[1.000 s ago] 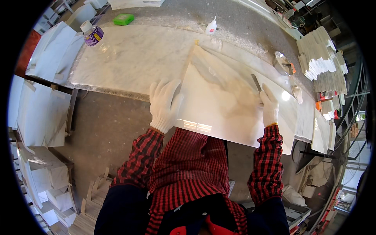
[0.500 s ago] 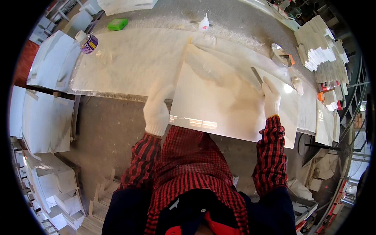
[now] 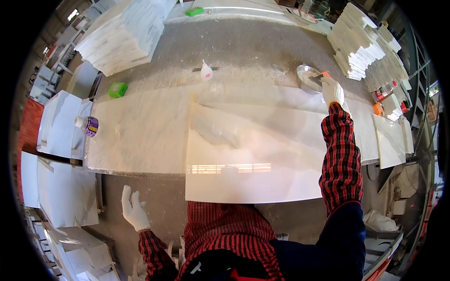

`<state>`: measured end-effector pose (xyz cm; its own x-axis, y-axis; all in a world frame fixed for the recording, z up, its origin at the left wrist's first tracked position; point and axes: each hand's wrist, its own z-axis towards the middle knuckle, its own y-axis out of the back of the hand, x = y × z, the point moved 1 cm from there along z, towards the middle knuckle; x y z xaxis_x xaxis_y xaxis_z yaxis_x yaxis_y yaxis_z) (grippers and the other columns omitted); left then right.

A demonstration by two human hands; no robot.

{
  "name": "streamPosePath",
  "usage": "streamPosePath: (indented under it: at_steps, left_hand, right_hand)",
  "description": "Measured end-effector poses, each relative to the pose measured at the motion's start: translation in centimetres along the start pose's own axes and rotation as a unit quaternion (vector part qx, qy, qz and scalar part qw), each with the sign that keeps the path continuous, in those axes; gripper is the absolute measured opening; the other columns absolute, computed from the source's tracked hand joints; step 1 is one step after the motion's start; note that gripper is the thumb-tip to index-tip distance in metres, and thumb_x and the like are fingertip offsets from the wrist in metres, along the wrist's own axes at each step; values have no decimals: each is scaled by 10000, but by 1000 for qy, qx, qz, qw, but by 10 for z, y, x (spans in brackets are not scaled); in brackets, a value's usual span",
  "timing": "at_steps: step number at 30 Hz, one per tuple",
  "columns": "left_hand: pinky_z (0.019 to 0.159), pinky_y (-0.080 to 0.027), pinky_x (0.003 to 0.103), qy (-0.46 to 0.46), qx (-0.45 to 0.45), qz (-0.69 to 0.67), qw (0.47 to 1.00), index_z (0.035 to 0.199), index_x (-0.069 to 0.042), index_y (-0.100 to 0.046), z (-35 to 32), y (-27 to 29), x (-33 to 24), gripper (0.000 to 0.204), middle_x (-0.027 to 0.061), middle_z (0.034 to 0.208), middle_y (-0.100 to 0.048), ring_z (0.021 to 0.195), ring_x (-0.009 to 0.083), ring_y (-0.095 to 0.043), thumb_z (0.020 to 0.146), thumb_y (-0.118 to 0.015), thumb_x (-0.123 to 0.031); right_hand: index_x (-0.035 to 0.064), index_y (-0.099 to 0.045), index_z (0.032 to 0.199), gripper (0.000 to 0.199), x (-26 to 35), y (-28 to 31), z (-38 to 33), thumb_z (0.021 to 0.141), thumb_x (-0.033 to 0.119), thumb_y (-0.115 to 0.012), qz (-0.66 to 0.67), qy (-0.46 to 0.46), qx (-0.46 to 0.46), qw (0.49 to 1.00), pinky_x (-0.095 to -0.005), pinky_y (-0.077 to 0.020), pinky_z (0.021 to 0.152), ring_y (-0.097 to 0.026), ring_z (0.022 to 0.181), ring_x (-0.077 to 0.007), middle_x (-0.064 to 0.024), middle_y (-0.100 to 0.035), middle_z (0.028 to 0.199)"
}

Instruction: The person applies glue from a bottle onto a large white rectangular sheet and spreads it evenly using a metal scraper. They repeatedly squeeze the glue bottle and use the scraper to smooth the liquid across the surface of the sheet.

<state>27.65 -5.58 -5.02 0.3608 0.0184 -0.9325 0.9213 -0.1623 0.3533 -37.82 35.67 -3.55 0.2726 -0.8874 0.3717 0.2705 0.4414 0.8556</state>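
Observation:
My right hand [image 3: 333,90], in a white knitted glove, reaches to the round metal bowl [image 3: 307,83] on the bench. Its fingers are closed on a thin grey scraper [image 3: 316,80], whose blade is over the bowl. Something orange [image 3: 326,74] shows beside the fingertips; its lower part is hidden. My left hand [image 3: 134,209], also gloved, hangs in the air before the bench's near edge, fingers apart, holding nothing. Between my arms a glossy cream stone slab [image 3: 253,187] lies on a larger pale slab [image 3: 136,140] and juts past its front edge.
A white squeeze bottle [image 3: 206,71] stands behind the slabs. A green box [image 3: 117,90] and a purple-labelled bottle [image 3: 88,126] are at the left. Stacked white slabs [image 3: 126,37] rise at back left, more slab stacks [image 3: 358,47] at back right. Slabs [image 3: 68,194] also stand left of me.
My right hand has gone from above the cream slab, up and right to the bowl. My left hand has left the slab's left edge and dropped down and left, opening. The view has tilted up.

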Motion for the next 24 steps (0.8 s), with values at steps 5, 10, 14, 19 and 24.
streamPosePath:
  at_steps: [5,10,14,19,24]
  left_hand:
    - [1038,-514,340,-245,-18,313,917,1335,5,-635,0,1,24,429,100,1546,-534,1348,225,-564,930,-540,110]
    - [1107,-458,349,-184,54,153,969,1291,25,-660,8,-15,55,456,129,1518,-555,1386,250,-536,884,-507,160]
    - [900,-563,285,-8,101,39,994,1272,8,-693,-6,-25,46,360,103,1397,-631,1188,174,-634,932,-594,72]
    - [518,-439,219,51,156,96,982,1228,-69,-741,-31,-46,21,255,1,1009,-733,700,58,-613,990,-669,-127]
    - [542,-472,275,36,169,120,978,1182,-44,-744,-52,-67,16,285,25,887,-711,622,72,-568,1007,-665,-254]
  right_hand:
    - [157,-783,1119,312,-20,-28,27,922,271,-569,-5,66,89,994,-434,-544,918,-705,1030,-336,-122,-748,1135]
    - [90,-767,1150,302,-46,-21,40,908,188,-615,111,51,142,982,-348,-537,785,-697,917,-239,-86,-749,1052]
    - [57,-760,1184,285,-18,4,0,941,112,-621,413,-175,175,876,-216,-348,500,-496,635,-25,15,-658,858]
    - [34,-753,1205,295,12,31,-61,953,129,-632,468,-128,164,859,-214,-354,535,-486,643,-36,6,-655,845]
    - [9,-722,1265,328,63,28,-138,995,167,-623,422,-64,197,883,-222,-334,542,-433,626,-32,18,-629,848]
